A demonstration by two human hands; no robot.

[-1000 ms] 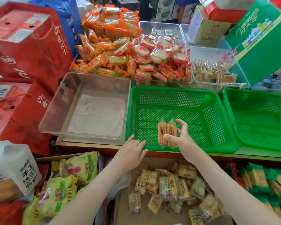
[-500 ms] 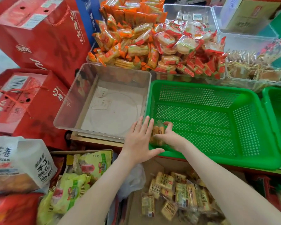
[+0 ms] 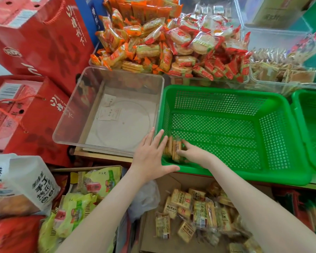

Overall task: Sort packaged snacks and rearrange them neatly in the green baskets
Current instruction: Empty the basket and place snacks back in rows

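Green plastic mesh basket [image 3: 217,89], seen from above.
Right hand [image 3: 194,154] grips clear-wrapped biscuit packets [image 3: 172,148] inside; left hand [image 3: 152,158] lies flat, open.

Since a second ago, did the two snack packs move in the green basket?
Yes. The snack packs went left, into the near-left corner of the green basket.
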